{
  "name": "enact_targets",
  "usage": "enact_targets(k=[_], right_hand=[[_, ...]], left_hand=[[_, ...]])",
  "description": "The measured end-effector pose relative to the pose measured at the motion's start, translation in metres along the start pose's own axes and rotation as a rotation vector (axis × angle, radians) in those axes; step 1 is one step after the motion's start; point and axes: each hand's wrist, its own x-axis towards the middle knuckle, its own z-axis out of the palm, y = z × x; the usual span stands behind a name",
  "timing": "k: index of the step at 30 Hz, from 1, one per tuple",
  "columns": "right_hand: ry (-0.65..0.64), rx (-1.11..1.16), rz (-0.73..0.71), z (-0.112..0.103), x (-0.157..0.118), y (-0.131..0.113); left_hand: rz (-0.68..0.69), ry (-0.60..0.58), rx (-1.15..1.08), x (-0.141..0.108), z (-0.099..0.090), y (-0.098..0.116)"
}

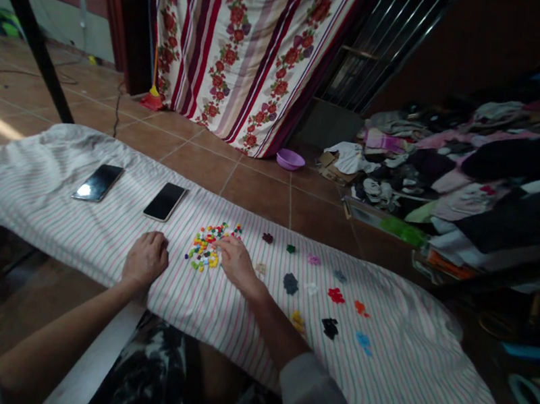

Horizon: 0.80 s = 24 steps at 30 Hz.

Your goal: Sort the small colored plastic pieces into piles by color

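A mixed pile of small coloured pieces (204, 243), perhaps beads or tiny bricks, lies on the striped cloth (231, 319). My right hand (236, 259) reaches over the pile's right side, fingertips drawn together among the pieces. Whatever they pinch is too small to make out. To the left of the pile, my left hand (146, 257) rests on the cloth with its fingers curled in and nothing visible in them. Single-colour heaps spread to the right, among them grey (290, 283), red (336, 296), black (330, 327), blue (364, 343), orange (361, 308) and yellow (298, 321). My right forearm partly covers the yellow heap.
Two phones, a dark one (165, 202) and a shiny one (98, 183), lie left of the pile. Beyond the table are a floral curtain (253, 49), a purple basin (290, 159) and a large heap of clothes (460, 164). A dark pole (32, 21) slants across the upper left.
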Motion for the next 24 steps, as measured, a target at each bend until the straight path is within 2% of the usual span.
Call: enact_targets(k=[4, 8, 12, 17, 20, 24], right_hand=[[-0.106, -0.095, -0.100, 0.016, 0.010, -0.022], [-0.163, -0.172, -0.064, 0.017, 0.020, -0.021], [-0.144, -0.217, -0.008, 0.017, 0.026, -0.020], [-0.171, -0.235, -0.029, 0.025, 0.027, -0.029], [-0.124, -0.257, 0.033, 0.028, 0.029, -0.026], [-0.025, -0.199, 0.069, 0.026, 0.030, -0.009]], left_hand=[[-0.002, 0.000, 0.002, 0.000, 0.000, -0.001], [-0.004, -0.021, -0.017, 0.001, 0.000, -0.001], [-0.022, -0.019, -0.015, 0.001, -0.001, 0.000], [-0.029, -0.029, -0.004, 0.001, -0.001, 0.001], [-0.028, -0.029, 0.000, 0.001, 0.000, 0.000], [-0.016, -0.016, -0.002, 0.000, 0.002, -0.002]])
